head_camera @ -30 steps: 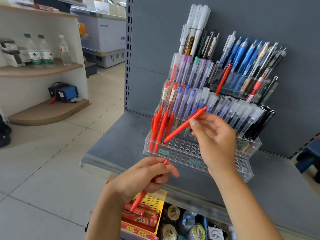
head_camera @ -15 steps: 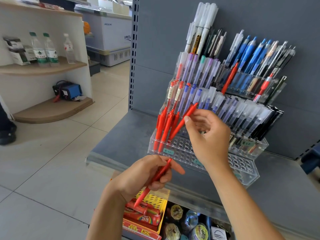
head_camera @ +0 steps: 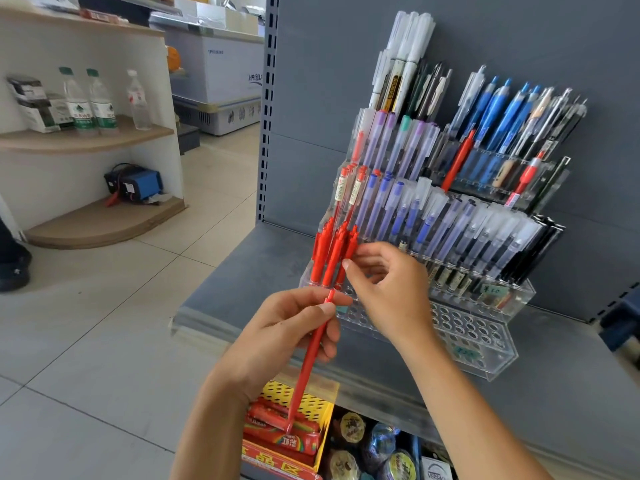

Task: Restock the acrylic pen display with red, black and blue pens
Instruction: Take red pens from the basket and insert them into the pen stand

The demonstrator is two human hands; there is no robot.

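Note:
A tiered acrylic pen display point(head_camera: 485, 362) stands on a grey shelf point(head_camera: 242, 271). Its upper tiers hold capped purple and blue pens, blue click pens point(head_camera: 495, 112) and black pens point(head_camera: 540, 251). Several red pens point(head_camera: 323, 258) stand in the front left holes. My right hand point(head_camera: 391, 296) pinches the rightmost standing red pen point(head_camera: 350, 249) between thumb and fingers. Just below the display's front, my left hand point(head_camera: 280, 337) grips another red pen point(head_camera: 308, 362), which slants down and to the left. Many front-row holes to the right are vacant.
Below the shelf sit a yellow box of red candy rolls point(head_camera: 311, 403) and round packaged items point(head_camera: 349, 427). To the left are tiled floor, a wooden corner shelf with water bottles point(head_camera: 90, 102), a chest freezer point(head_camera: 221, 71) and someone's dark shoe point(head_camera: 14, 271).
My right hand swung its red pen from slanting to upright and set it in the display beside the other red pens. My left hand rose slightly with its pen.

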